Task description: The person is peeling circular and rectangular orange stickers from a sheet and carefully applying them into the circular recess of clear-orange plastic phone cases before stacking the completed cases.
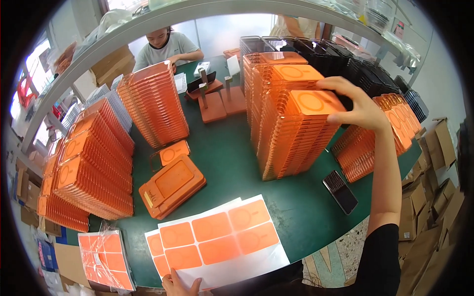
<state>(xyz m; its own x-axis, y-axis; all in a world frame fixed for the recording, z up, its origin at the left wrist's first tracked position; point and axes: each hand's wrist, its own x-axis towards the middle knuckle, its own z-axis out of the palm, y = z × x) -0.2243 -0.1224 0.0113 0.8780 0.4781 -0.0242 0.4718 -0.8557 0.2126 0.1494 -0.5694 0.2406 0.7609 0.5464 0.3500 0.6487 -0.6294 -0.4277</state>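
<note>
My right hand (363, 106) curves around the top orange phone case (313, 102) of the front stack. Its thumb lies along the near side and its fingers along the far side. Tall stacks of clear-edged orange cases (296, 148) stand beneath and behind it. At the lower edge, my left hand (180, 284) rests on a sheet of orange stickers (212, 235), fingers and thumb apart. The sheet lies over another white sheet, with round outlines on some stickers. Left of it lies a plastic-wrapped pack of orange sheets (104, 259).
An orange tray-like fixture (173, 185) and a loose case (174, 152) lie mid-table. More orange stacks (96, 167) line the left. Black cases (370, 74) stand at the back right, a dark phone (340, 192) nearer. A person (165, 49) sits opposite; cardboard boxes (434, 217) fill the right.
</note>
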